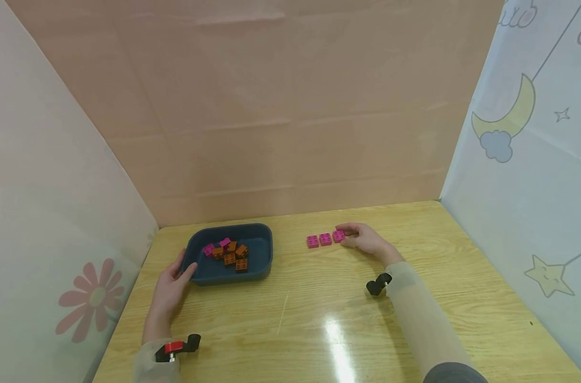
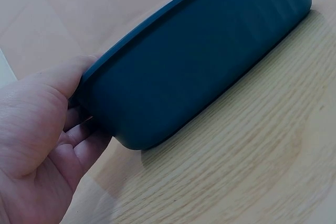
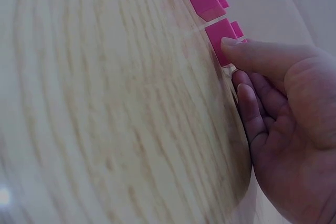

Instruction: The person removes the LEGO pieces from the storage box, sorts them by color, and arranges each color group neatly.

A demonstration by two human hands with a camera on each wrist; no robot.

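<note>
At the left, a dark blue tray (image 1: 259,272) holds several orange bricks (image 1: 229,259) and two pink bricks (image 1: 209,249). My left hand (image 1: 172,284) grips its left end, thumb over the rim and fingers beneath the outer wall, as the left wrist view shows. Right of the tray, three pink bricks stand in a short row, studs up. My right hand (image 1: 367,240) pinches the rightmost pink brick (image 1: 338,236) between thumb and fingers; in the right wrist view the thumb lies on its near side. A narrow gap separates it from the middle pink brick (image 1: 325,239).
The leftmost pink brick (image 1: 312,241) ends the row nearest the tray. A brown paper backdrop (image 1: 290,133) rises behind the wooden table (image 1: 290,335). Patterned side panels (image 1: 534,202) stand at left and right.
</note>
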